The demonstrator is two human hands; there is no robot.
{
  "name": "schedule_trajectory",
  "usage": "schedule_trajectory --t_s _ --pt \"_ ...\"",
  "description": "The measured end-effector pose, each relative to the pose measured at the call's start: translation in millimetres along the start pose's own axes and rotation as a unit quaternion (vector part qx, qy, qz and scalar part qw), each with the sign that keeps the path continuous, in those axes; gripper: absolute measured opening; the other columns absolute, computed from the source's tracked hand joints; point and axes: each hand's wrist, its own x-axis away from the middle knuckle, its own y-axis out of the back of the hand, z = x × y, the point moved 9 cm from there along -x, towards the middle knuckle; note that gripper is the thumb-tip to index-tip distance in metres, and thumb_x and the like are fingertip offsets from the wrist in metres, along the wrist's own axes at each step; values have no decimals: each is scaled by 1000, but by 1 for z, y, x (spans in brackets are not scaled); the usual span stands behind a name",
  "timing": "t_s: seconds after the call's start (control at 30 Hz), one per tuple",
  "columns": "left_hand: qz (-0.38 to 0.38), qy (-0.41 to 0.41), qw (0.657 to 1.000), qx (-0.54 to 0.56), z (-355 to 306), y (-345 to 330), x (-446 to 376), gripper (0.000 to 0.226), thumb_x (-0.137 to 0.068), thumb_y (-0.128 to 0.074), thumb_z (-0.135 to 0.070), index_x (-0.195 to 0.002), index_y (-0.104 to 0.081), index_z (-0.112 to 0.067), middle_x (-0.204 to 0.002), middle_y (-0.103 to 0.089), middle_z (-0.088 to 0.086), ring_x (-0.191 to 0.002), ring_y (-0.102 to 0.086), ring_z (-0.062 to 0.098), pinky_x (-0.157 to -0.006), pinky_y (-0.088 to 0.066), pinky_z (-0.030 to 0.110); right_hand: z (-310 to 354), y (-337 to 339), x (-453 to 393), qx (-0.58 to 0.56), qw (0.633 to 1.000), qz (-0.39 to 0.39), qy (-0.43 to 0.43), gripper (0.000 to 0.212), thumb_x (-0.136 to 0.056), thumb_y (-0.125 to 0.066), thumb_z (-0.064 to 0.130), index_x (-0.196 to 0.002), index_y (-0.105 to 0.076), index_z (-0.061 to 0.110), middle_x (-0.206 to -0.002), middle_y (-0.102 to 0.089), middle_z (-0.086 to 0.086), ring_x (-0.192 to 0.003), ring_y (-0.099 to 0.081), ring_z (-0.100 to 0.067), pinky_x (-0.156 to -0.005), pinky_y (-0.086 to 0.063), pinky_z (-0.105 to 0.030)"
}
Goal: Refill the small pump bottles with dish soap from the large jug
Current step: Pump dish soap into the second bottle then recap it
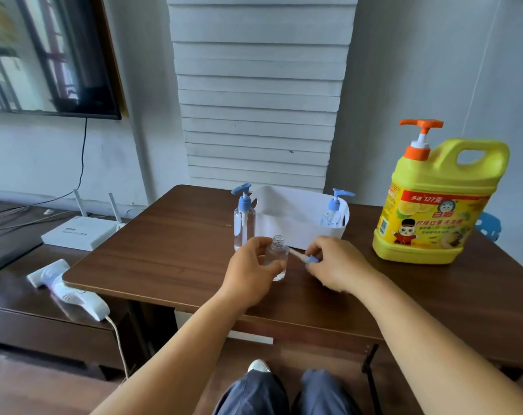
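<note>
My left hand (251,272) grips a small clear bottle (277,259) that stands upright on the brown table (170,244) with its neck uncapped. My right hand (335,265) holds the blue pump head (309,260) taken off it, the dip tube pointing left toward the bottle. A second clear pump bottle (243,221) with a blue pump stands just behind. A third pump bottle (333,212) sits inside a white basket (290,211). The large yellow soap jug (434,205) with an orange pump stands at the right of the table.
A white router (80,232) and a white handheld appliance (71,292) with a cord lie on the low dark cabinet at left. A dark screen (53,55) hangs on the wall. My knees show below the table's front edge.
</note>
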Motion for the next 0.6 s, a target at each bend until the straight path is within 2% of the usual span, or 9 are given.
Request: schedule_trajectory --t_s 0.1,0.2,0.27,0.43,0.6 --pt "3 -5 1000 -2 1 0 -2 47 -79 -72 -23 -123 -54 -21 -111 -66 -7 -104 -62 11 -96 -51 35 0 27 1 -86 995 -50 5 14 -82 -60 18 -95 -57 21 -84 -58 5 -60 -58 -11 -54 -47 -23" --pt "8 -7 1000 -1 2 -2 -2 47 -81 -71 -23 -124 -52 -22 -112 -65 -8 -104 -61 10 -95 -51 34 11 54 4 -136 986 -85 45 15 -78 -65 14 -89 -63 24 -83 -61 7 -73 -58 -15 -60 -49 -25" --pt "13 -9 1000 -3 3 -3 -3 48 -81 -71 -23 -125 -51 -22 -114 -64 -8 -105 -61 10 -95 -51 33 22 68 7 -124 986 -89 72 14 -79 -67 16 -89 -65 25 -85 -61 8 -80 -54 -15 -62 -43 -20" --pt "17 -14 1000 -7 3 -3 -4 47 -81 -71 -23 -123 -52 -23 -113 -64 -9 -105 -61 10 -95 -51 33 45 85 12 -22 993 -32 109 22 -79 -67 10 -97 -70 22 -75 -56 16 -63 -49 -2 -56 -36 -9" --pt "18 -18 1000 -10 3 -3 -5 46 -81 -71 -22 -124 -52 -22 -110 -65 -10 -104 -61 10 -95 -50 30 58 89 13 15 993 -9 116 24 -80 -66 10 -99 -71 22 -76 -55 15 -66 -51 -5 -57 -39 -12"
